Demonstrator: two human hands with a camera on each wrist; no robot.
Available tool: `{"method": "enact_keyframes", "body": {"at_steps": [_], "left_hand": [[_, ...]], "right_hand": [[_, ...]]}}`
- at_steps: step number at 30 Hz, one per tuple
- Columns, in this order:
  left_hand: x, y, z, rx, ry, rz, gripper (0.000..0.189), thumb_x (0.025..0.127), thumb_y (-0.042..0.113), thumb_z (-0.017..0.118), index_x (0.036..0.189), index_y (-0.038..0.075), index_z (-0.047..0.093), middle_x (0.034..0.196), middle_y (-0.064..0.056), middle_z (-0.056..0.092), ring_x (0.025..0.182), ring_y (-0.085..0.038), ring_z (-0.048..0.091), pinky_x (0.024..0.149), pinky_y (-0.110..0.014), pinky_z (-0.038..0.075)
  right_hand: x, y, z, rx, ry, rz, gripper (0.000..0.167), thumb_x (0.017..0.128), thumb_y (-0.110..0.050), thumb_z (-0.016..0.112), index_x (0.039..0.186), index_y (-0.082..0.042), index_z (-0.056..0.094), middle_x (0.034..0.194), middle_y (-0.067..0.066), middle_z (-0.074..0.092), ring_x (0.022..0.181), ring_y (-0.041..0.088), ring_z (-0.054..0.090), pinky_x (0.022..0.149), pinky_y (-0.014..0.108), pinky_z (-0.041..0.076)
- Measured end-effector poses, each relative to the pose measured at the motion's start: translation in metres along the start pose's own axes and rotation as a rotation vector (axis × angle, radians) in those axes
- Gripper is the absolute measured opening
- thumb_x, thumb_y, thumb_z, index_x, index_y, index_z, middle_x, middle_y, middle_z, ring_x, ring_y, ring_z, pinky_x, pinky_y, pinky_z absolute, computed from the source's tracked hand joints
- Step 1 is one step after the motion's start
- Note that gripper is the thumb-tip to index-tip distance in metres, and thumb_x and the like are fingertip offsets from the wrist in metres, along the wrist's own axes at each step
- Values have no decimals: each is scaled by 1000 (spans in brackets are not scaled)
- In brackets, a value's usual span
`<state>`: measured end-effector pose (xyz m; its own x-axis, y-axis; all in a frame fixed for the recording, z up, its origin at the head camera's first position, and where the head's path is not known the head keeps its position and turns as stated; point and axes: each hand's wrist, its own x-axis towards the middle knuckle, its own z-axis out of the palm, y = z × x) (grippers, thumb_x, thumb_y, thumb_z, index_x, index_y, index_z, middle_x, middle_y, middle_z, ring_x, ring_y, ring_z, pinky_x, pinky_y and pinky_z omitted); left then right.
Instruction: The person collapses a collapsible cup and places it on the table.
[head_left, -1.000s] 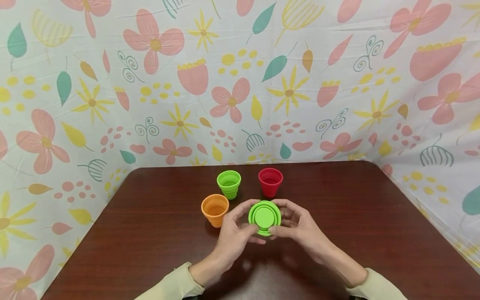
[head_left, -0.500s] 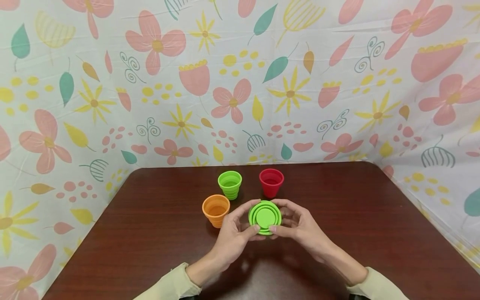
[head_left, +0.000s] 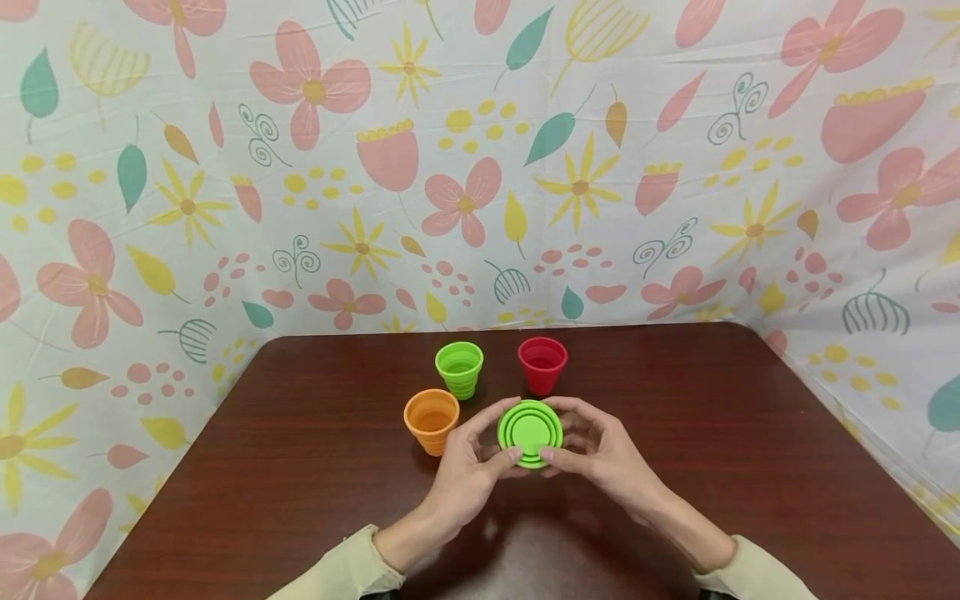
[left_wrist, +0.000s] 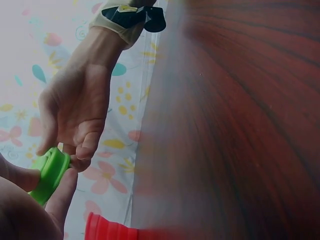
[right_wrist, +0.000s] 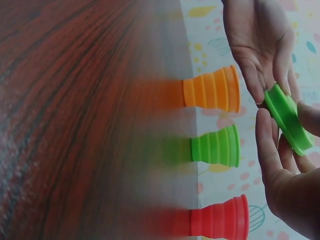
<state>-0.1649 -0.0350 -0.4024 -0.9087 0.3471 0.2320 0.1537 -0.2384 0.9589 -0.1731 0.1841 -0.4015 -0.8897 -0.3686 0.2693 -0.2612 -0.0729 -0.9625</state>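
Both hands hold a light-green collapsible cup (head_left: 530, 432), folded into a flat disc of rings, up in front of the body. My left hand (head_left: 465, 471) grips its left side, thumb on the lower face and fingers round the rim. The right hand (head_left: 618, 462) grips the opposite side in the same way, the two thumb tips close together. In the right wrist view the folded cup (right_wrist: 290, 120) shows edge-on as a thick ring, well off the table. The left wrist view shows the cup (left_wrist: 52, 175) between the fingers of both hands.
Behind the hands, three expanded cups stand upright on the dark wooden table (head_left: 300, 500): an orange cup (head_left: 431, 421) beside the left hand, a green cup (head_left: 460, 371) farther back and a red cup (head_left: 542, 365) to its right. A flowered cloth (head_left: 480, 167) hangs behind the table.
The folded cup's rings have become more even and concentric under the thumbs. Left fingers that showed below the cup have drawn in behind it. The standing cups keep their places.
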Motion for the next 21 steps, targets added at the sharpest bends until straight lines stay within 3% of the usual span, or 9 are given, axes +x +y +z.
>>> {"method": "enact_keyframes", "body": {"at_steps": [9, 21], "left_hand": [[1, -1, 1, 36, 2, 30, 61, 95, -15, 65, 152, 4, 53, 138, -21, 56, 92, -28, 75, 85, -51, 62], [0, -2, -1, 116, 44, 16, 58, 95, -11, 68, 149, 6, 57, 127, -21, 68, 89, -38, 75, 80, -44, 65]], "right_hand": [[-1, -1, 0, -72, 44, -34, 52, 92, 4, 78, 140, -1, 59, 110, 24, 67, 87, 30, 71, 63, 51, 64], [-3, -2, 1, -93, 65, -89, 48, 92, 5, 77, 136, -1, 62, 108, 21, 68, 83, 28, 70, 58, 47, 63]]}}
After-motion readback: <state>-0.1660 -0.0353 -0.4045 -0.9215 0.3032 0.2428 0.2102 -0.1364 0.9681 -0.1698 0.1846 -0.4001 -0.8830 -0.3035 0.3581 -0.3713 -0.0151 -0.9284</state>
